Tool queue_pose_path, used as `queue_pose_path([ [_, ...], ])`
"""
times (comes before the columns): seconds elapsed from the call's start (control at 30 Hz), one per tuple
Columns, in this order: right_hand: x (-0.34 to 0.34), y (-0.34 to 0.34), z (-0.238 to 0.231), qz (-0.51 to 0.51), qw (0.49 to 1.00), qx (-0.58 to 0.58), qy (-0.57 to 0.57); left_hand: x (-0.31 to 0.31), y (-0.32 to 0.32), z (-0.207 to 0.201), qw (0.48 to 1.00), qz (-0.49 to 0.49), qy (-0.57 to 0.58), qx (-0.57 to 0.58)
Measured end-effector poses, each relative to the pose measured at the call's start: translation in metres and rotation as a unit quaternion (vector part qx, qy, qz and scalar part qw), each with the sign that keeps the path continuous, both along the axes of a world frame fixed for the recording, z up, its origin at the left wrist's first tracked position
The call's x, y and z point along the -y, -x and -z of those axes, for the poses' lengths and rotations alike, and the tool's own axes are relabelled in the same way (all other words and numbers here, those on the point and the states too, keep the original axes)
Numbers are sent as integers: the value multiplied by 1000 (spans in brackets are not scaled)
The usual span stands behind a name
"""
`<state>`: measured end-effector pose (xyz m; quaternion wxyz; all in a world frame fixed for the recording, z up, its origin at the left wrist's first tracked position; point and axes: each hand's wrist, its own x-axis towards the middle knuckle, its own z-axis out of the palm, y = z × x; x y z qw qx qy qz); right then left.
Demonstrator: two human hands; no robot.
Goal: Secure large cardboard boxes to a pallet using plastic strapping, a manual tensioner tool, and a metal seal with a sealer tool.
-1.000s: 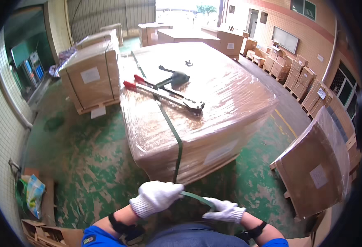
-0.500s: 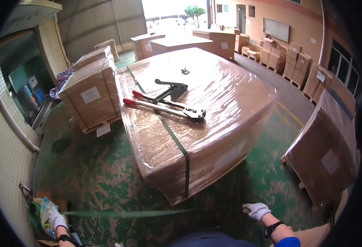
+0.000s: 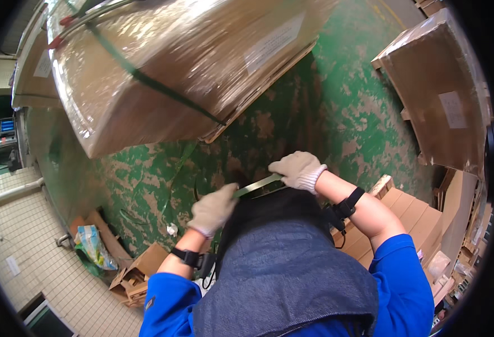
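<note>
My gloved left hand (image 3: 214,210) is closed on one end of a short taut stretch of green strapping band (image 3: 257,185). My gloved right hand (image 3: 298,170) grips the other end, a little farther and to the right. This stretch runs just in front of my dark apron (image 3: 283,253). Beyond my hands stands a large carton (image 3: 162,121) wrapped in clear film, on a wooden pallet (image 3: 264,92). Another green strap (image 3: 165,90) crosses its top and runs down its near side. Red-handled strapping tools (image 3: 61,36) lie on top, partly cut off by the picture's edge.
A film-wrapped carton (image 3: 421,84) stands at the right. Brown cardboard (image 3: 399,216) lies close by my right elbow. At the lower left are a small open box (image 3: 137,272) and a colourful plastic bag (image 3: 94,244) by the tiled wall (image 3: 50,264). Loose green strap (image 3: 174,177) trails across the worn green floor.
My view has tipped down toward my body. My hands, wide apart before with the band stretched between them, have come close together in front of me, with a short length between them.
</note>
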<state>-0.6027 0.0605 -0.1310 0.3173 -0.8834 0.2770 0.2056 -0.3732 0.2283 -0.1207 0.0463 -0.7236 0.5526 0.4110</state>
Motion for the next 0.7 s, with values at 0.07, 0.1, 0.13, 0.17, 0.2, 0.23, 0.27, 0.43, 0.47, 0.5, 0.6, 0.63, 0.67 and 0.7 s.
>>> queue_pose_path([
  [0.07, 8, 25, 27, 0, 999, -20, -29, -29, -34, 15, 997, -39, -48, 42],
  [0.1, 10, 36, 42, 3, 999, -17, -42, -57, -54, 19, 992, -71, -84, 67],
  [0.13, 8, 44, 60, 23, 997, -1, -67, -76, -67, 6, 967, -120, -180, 137],
  [0.17, 10, 52, 75, 43, 995, 17, -90, -111, -90, 0, 945, -137, -232, 188],
  [0.2, 16, 60, 92, 46, 993, 24, -102, -154, -117, -9, 912, -135, -297, 248],
  [0.23, 21, 68, 110, 47, 990, 11, -132, -202, -146, -28, 887, -131, -347, 275],
  [0.27, 23, 73, 126, 52, 986, -6, -161, -233, -163, -55, 858, -143, -397, 292],
  [0.43, 41, 64, 175, 57, 967, -70, -237, -270, -241, -75, 784, -129, -505, 337],
  [0.47, 43, 56, 188, 96, 961, -89, -244, -263, -257, -53, 797, -141, -453, 373],
  [0.5, 42, 50, 201, 136, 951, -117, -250, -196, -238, -12, 846, -204, -336, 360],
  [0.6, 52, 19, 253, 93, 956, -147, -235, -68, -204, 123, 950, -153, -166, 215],
  [0.63, 58, 9, 265, 93, 955, -146, -239, -44, -197, 174, 978, -55, -68, 188],
  [0.67, 64, 0, 279, 77, 956, -165, -231, 10, -159, 216, 992, -74, -37, 99],
  [0.7, 69, -7, 295, 56, 957, -176, -222, 48, -136, 250, 999, -20, -32, 27],
])
